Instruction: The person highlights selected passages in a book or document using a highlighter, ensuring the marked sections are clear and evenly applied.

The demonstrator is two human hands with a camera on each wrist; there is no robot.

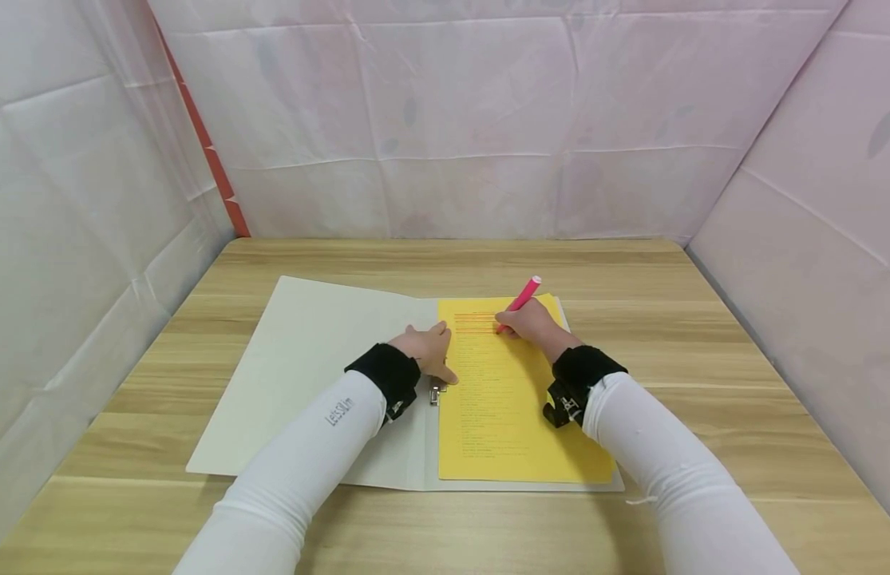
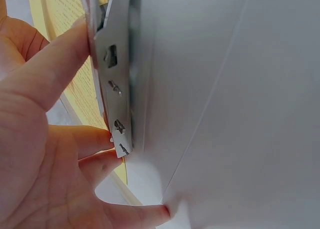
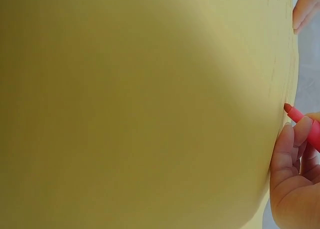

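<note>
Two hands: right hand [image 1: 532, 323] pinches pink highlighter [image 1: 520, 301].

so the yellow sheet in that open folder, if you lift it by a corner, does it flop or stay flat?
Likely floppy: the yellow sheet looks like thin single paper lying flat in the folder. Probably very light. It may slide when pushed, since the left hand rests at its left edge by the metal clip while the right hand runs the pink marker over it.

Head view overhead; wrist views close on yellow sheet [image 1: 502, 399].
</note>
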